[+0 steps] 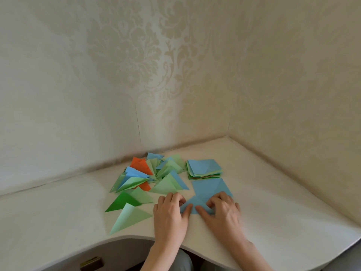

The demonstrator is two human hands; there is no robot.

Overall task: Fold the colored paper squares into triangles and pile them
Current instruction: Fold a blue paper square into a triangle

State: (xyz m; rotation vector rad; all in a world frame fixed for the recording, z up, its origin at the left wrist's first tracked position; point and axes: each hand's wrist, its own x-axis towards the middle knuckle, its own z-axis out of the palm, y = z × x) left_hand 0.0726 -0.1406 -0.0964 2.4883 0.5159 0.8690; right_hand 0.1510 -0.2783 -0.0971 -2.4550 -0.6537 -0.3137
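Two hands low centre — left hand and right hand — fingers pinching a blue sheet mid-fold on the counter. Beyond, left: many folded triangles, loosely piled. Beyond, right: stack of squares still unfolded.

All thin matt paper here: the blue sheet, the folded triangles. Desk looks smooth, matt white; wallpaper faintly sheeny.

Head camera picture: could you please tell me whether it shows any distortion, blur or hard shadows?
Head view: wide-angle bending curves the table edges and wall seam; soft, even light, only faint shadows under the folded triangles; both hands, left hand and right hand, look slightly soft.
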